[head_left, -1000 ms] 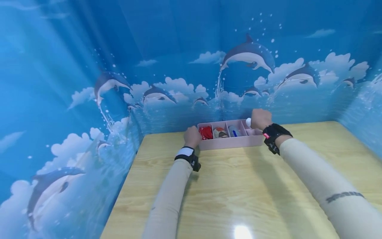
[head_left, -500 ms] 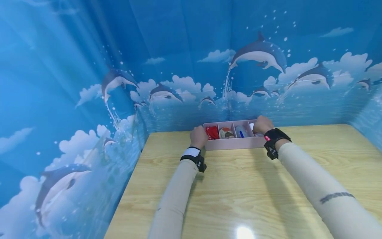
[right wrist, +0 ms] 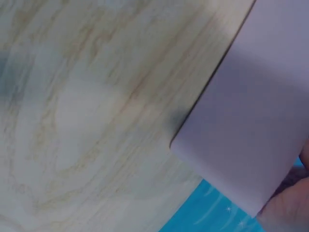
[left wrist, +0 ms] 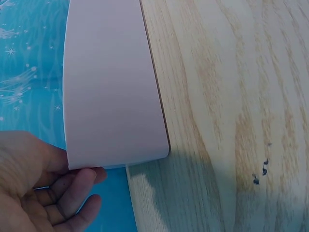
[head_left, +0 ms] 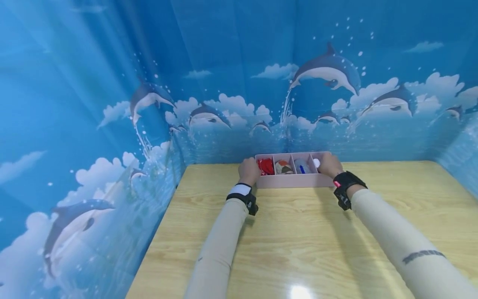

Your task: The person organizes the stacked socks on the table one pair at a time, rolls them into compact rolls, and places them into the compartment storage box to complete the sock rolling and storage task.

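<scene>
A pale pink divided storage box stands at the back of the table. My left hand grips its left end; the left wrist view shows the fingers curled at the end wall's rim. At the box's other end is my right hand, with finger and thumb on the rim at the corner in the right wrist view. A small white round-ended thing lies in the rightmost compartment, close beside that hand. The other compartments hold a red patterned cloth, a multicoloured cloth bundle and a greyish item with a blue part.
Behind the box hangs a blue curtain printed with dolphins, meeting the back edge of the wood-grain table. The curtain also runs along the left side of the table. Both wrists wear black camera straps.
My right hand has lowered the white thing into the rightmost compartment, released it and shifted to the box's right end. My left hand stays at the left end. The head view has turned slightly left.
</scene>
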{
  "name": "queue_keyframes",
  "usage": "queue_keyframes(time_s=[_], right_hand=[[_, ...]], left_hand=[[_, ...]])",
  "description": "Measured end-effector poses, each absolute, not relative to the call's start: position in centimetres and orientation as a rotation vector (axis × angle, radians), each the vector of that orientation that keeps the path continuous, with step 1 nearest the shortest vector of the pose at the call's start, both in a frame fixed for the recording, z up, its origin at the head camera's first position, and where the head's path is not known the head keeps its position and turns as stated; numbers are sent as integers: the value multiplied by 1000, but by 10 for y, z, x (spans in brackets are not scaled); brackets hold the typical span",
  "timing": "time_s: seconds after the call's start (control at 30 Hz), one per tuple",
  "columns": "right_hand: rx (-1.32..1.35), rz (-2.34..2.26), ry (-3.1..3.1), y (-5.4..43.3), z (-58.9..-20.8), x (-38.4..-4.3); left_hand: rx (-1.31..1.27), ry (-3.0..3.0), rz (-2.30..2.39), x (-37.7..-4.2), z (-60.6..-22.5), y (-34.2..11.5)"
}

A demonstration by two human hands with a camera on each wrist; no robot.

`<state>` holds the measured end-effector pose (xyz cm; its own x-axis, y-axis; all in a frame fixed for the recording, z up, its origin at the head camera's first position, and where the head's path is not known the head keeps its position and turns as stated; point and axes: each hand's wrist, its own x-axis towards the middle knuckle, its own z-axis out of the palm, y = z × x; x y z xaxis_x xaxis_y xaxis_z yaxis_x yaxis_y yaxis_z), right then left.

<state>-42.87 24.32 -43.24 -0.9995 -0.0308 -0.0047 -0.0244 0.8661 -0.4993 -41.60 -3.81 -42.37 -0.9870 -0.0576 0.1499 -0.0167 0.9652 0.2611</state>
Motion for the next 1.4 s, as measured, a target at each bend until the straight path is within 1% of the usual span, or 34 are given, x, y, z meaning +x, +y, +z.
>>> queue_keyframes(time_s=[0.17, 0.23, 0.47, 0.77, 1.4], right_hand=[[109, -783, 3012, 242, -438, -431], [126, -776, 3013, 242, -440, -432], [-2, -819, 3019, 243, -441, -432], [-94, -864, 3017, 243, -436, -425], [0, -769, 3053, 244, -437, -420]], left_hand=[[58, -2967, -413, -415, -422, -36], [58, -2971, -414, -414, -422, -36], [52, -2960, -419, -414, -423, -38], [49, -2964, -423, -414, -420, -37], [26, -2961, -405, -413, -422, -31]])
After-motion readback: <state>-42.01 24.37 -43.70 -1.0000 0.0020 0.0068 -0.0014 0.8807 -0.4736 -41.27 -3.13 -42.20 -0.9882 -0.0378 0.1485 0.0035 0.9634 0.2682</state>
